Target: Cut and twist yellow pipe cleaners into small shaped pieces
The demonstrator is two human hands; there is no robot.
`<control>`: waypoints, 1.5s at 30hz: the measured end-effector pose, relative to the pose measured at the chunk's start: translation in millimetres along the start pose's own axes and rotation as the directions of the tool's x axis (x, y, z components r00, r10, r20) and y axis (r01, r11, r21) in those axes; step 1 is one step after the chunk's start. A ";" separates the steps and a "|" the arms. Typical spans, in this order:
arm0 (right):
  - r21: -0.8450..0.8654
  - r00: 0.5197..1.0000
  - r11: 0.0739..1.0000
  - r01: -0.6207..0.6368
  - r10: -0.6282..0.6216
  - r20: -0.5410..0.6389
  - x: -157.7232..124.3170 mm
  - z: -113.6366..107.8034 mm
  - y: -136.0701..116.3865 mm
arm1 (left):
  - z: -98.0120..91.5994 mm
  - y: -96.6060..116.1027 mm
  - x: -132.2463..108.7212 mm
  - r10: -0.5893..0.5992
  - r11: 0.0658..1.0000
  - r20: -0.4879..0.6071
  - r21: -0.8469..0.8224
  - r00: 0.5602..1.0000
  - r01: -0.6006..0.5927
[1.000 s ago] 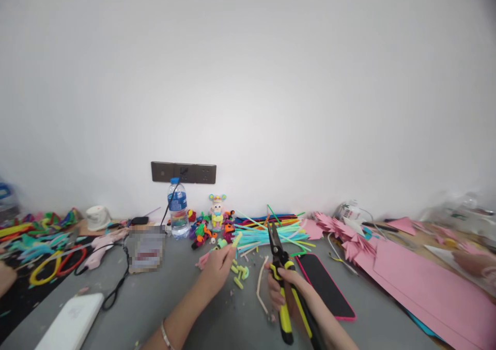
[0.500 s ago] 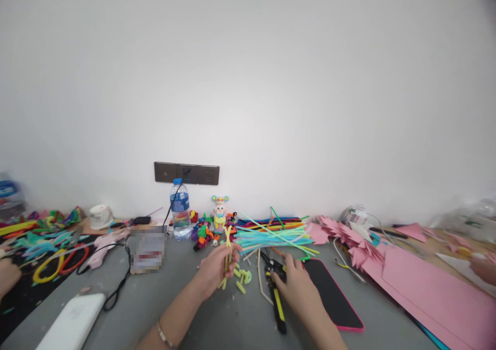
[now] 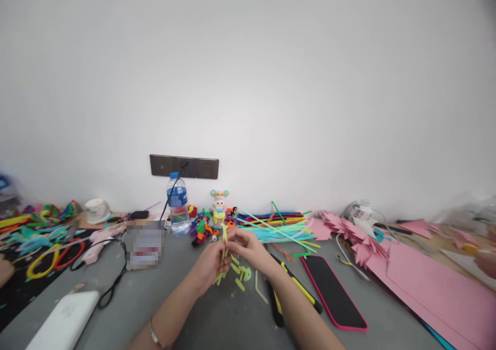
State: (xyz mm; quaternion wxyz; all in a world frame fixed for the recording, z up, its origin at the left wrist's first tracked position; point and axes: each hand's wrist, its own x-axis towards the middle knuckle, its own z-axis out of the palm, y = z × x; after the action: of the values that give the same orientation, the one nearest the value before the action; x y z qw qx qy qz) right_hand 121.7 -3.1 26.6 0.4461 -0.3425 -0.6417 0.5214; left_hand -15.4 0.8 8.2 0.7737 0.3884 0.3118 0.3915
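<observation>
My left hand (image 3: 209,264) is closed round a bundle of yellow-green pipe cleaners (image 3: 223,236), held upright over the grey table (image 3: 217,319). My right hand (image 3: 250,249) meets it from the right, fingers pinched on the same bundle. The black and yellow pliers (image 3: 289,288) lie on the table under my right forearm, untouched. Several short yellow-green cut pieces (image 3: 242,275) lie just below my hands.
A pink-edged phone (image 3: 333,290) lies right of the pliers. Loose pipe cleaners (image 3: 279,226), a water bottle (image 3: 177,205) and a small figurine (image 3: 219,204) stand by the wall. Pink paper (image 3: 422,283) covers the right side. A white power bank (image 3: 64,324) and glue gun (image 3: 98,244) lie left. Other people's hands show at both edges.
My right hand set the pliers down on the table and came left onto the pipe cleaner bundle. My left hand raised the bundle upright.
</observation>
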 end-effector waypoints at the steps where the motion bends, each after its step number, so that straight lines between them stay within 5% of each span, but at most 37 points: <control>1: 0.022 1.000 1.000 -0.001 0.001 0.002 0.8 0.3 2.0 | -0.1 0.1 0.3 0.006 1.000 -0.003 -0.014 1.000 -0.006; 9: 0.061 0.966 0.993 0.100 -0.082 -0.246 -12.0 -19.1 20.3 | -8.8 -5.1 1.6 -0.075 0.995 0.051 0.074 0.996 0.071; 14: 0.161 0.864 0.983 0.085 0.008 -0.503 -13.0 -43.5 23.3 | -24.8 8.7 3.8 0.172 0.957 -0.160 0.261 0.972 -0.126; 21: 0.233 0.857 0.971 0.052 0.077 -0.509 -12.2 -41.0 29.9 | -19.5 10.4 -2.5 0.134 0.926 -0.211 0.373 0.968 -0.047; 31: 0.278 0.839 0.956 0.097 0.072 -0.540 -10.7 -36.1 23.4 | -23.8 9.4 -1.8 0.145 0.678 0.033 0.725 0.989 -0.124; 36: 0.301 0.842 0.948 0.104 0.076 -0.534 -9.7 -33.2 26.8 | -24.4 10.8 -0.3 0.390 0.352 0.219 0.862 0.895 -0.365; 45: 0.379 0.863 0.923 0.065 0.139 -0.486 -7.9 -24.1 26.7 | -20.9 1.0 3.5 0.571 0.269 0.373 0.756 0.731 -0.596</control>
State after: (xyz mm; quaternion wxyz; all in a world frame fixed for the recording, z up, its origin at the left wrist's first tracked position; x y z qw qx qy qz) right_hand 146.3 4.5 0.2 0.6460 -0.3852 -0.3816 0.5374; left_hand -30.5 11.6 -2.0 0.2901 0.8008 0.2842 0.4402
